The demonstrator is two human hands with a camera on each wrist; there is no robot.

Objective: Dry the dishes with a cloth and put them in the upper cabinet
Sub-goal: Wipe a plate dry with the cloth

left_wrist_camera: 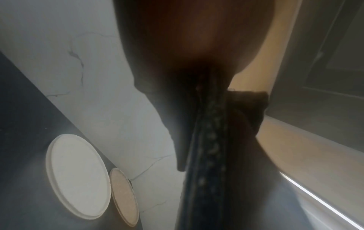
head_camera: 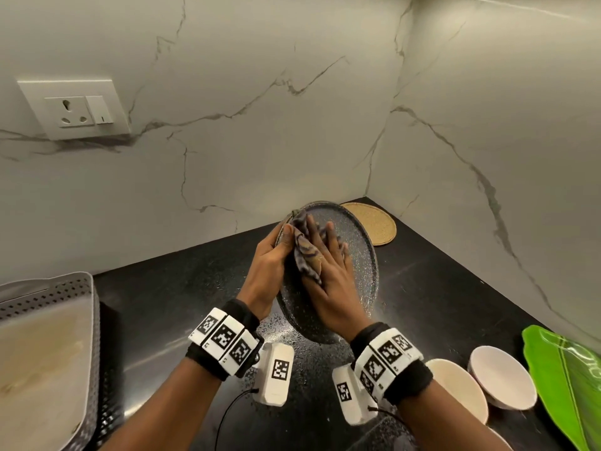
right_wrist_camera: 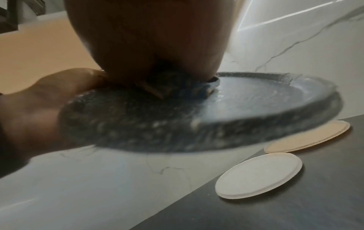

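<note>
The left hand (head_camera: pixel 268 271) grips the near-left rim of the dark speckled plate (head_camera: pixel 354 255), thumb curled over the edge, holding it tilted up off the counter (head_camera: pixel 182 307) at the centre of the frame; the right hand (head_camera: pixel 328 271) lies flat on the plate's face with fingers straight and spread, pressing the patterned cloth (head_camera: pixel 305 252) against it, so the two hands sit close together with the plate and cloth between them. The right wrist view shows that same plate (right_wrist_camera: pixel 256 99) lifted clear of the counter, the cloth (right_wrist_camera: pixel 199 88) bunched under the palm.

The plate's long axis, as seen from the head camera, runs from lower centre up toward the wall corner; its far and right part lies bare beyond the right fingertips, so the wipe looks set to travel that way, with the right hand nearer that stretch and the left only steadying.

Further out: a woven mat (head_camera: pixel 379 226) lies behind the plate; two pale bowls (head_camera: pixel 502 377) and a green leaf-shaped dish (head_camera: pixel 566 385) sit at lower right; a grey perforated tray (head_camera: pixel 48 288) at lower left; a wall socket (head_camera: pixel 74 109) at upper left. The upper cabinet is not in view.
</note>
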